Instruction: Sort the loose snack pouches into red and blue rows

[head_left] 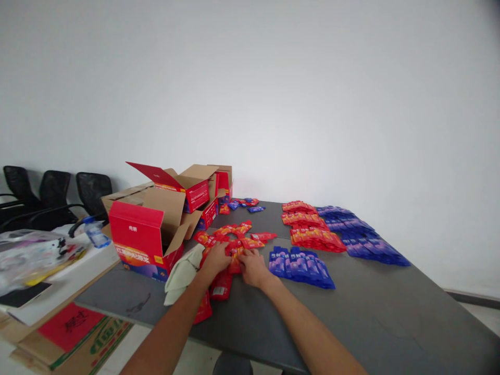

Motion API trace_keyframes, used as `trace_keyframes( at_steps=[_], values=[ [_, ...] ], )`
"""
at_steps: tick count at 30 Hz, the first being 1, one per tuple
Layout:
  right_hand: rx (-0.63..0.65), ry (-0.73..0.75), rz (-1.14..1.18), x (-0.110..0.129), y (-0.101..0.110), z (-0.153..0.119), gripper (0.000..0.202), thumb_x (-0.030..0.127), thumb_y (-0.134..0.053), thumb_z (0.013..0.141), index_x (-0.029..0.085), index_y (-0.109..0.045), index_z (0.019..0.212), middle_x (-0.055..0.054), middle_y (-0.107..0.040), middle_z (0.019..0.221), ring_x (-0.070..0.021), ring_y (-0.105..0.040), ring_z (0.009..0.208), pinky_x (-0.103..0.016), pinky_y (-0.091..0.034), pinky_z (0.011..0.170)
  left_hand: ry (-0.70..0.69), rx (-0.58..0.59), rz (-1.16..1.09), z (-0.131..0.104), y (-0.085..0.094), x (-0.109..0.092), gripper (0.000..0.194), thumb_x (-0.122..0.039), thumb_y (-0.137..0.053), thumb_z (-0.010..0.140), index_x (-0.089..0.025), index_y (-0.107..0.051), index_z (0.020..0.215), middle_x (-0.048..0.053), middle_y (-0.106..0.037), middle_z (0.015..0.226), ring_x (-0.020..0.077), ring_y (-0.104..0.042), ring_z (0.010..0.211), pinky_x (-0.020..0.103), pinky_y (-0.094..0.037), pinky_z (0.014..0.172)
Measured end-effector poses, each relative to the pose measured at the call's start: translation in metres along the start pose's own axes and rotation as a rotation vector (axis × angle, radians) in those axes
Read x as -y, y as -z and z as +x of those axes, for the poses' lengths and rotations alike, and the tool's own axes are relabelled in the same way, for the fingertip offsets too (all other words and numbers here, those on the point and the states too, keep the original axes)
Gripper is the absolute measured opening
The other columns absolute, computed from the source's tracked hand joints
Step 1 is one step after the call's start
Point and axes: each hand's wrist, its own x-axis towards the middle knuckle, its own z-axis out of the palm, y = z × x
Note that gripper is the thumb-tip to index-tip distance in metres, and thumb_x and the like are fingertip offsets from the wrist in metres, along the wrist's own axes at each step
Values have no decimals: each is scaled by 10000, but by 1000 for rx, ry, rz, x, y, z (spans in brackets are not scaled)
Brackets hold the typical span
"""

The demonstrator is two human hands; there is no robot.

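Note:
My left hand (217, 258) reaches into a loose pile of red pouches (221, 286) on the grey table, its fingers bent over the pouches. Beside it, my right hand (253, 266) is closed on the edge of a red-orange pouch (235, 259). What the left fingers hold, if anything, is hidden. Just right of my right hand lies an overlapping row of blue pouches (300, 265). Farther back are stacked rows of red pouches (315, 237) and, to their right, rows of blue pouches (373, 247).
Open red cartons (136, 234) stand along the table's left side, with a pale cloth (183, 274) in front. Mixed pouches (255, 209) lie at the back. A water bottle (96, 233) and plastic bags (35, 258) rest on the left surface; black chairs (94, 188) stand behind.

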Motion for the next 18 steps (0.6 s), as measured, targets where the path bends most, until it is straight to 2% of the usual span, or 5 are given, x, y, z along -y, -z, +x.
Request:
trace_keyframes(
  at_steps=[3,9,11,14,18],
  values=[
    [18,4,21,-1,-11,12,387,297,-398,911,300,-548,1267,-86,-467,1395,-318,-368,1273,-522,-369,960,-14,-41,-42,10,2,6,590,-93,-503,739,-170,-547,1322,88,-582,1350,197,-512,1256,305,-344,1085],
    [83,-21,10,-20,-22,43,617,241,-480,839,258,-367,1445,-95,-300,1537,-331,-212,1402,-557,-269,1058,-38,-48,-112,26,5,10,647,-54,-492,725,-188,-519,1358,61,-568,1375,197,-500,1273,329,-351,1098],
    [67,-42,15,-24,-21,52,610,222,-486,830,240,-392,1432,-102,-303,1534,-320,-205,1409,-529,-268,1069,-69,-27,-105,30,1,11,643,-108,-528,748,-205,-497,1383,61,-526,1417,204,-450,1322,348,-313,1127],
    [-17,-81,32,-25,-18,59,458,245,-438,882,221,-507,1335,-117,-351,1499,-299,-217,1403,-504,-250,1081,-105,28,-67,34,-8,15,684,-242,-642,725,-223,-492,1392,85,-412,1500,259,-322,1407,400,-250,1158],
    [-83,-6,55,-20,-22,57,435,345,-516,871,277,-532,1300,-74,-371,1490,-305,-202,1398,-513,-193,1095,-104,30,-2,35,-17,17,597,-219,-626,750,-279,-552,1340,65,-311,1553,283,-231,1443,441,-183,1174]
  ],
)
